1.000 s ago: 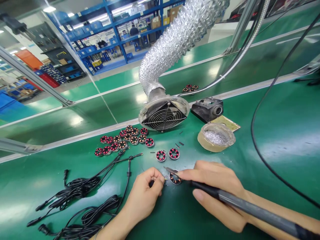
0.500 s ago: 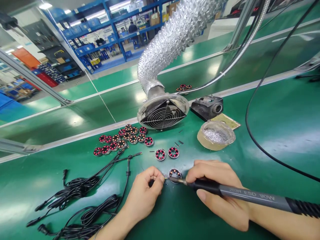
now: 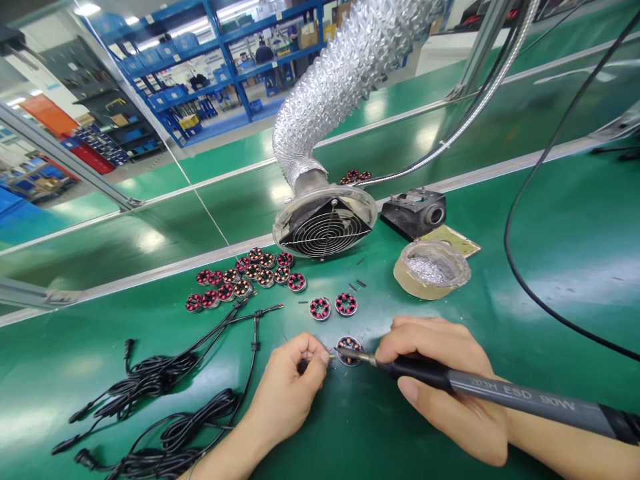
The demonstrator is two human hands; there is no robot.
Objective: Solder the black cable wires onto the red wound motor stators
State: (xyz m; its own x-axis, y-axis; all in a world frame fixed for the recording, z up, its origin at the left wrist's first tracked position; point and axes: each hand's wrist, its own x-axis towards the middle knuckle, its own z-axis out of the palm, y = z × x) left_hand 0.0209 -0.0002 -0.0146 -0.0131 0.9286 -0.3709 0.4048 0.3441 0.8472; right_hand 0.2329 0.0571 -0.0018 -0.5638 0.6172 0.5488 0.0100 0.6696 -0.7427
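Observation:
My right hand (image 3: 445, 373) is closed around the grip of a grey and black soldering iron (image 3: 515, 390). The iron's metal tip passes over a small round motor stator (image 3: 350, 358) with copper-coloured windings, which lies on the green table. Just left of that stator, my left hand (image 3: 295, 377) pinches the end of a black cable, with thin wire ends poking out toward the iron's tip. Whether the tip touches a wire or the stator, I cannot tell. Behind them lie two stators with red windings, a left one (image 3: 319, 309) and a right one (image 3: 346, 305).
A cluster of stators (image 3: 253, 272) sits at the back left, near coiled black cables (image 3: 155, 373). A fume extractor (image 3: 327, 227) on a silver duct stands behind my hands. To its right are a tub of metal shavings (image 3: 433, 290) and a black iron stand (image 3: 415, 213).
The soldering iron and my right hand have shifted slightly right, and the tip now lies higher over the stator. My left hand has stayed in place.

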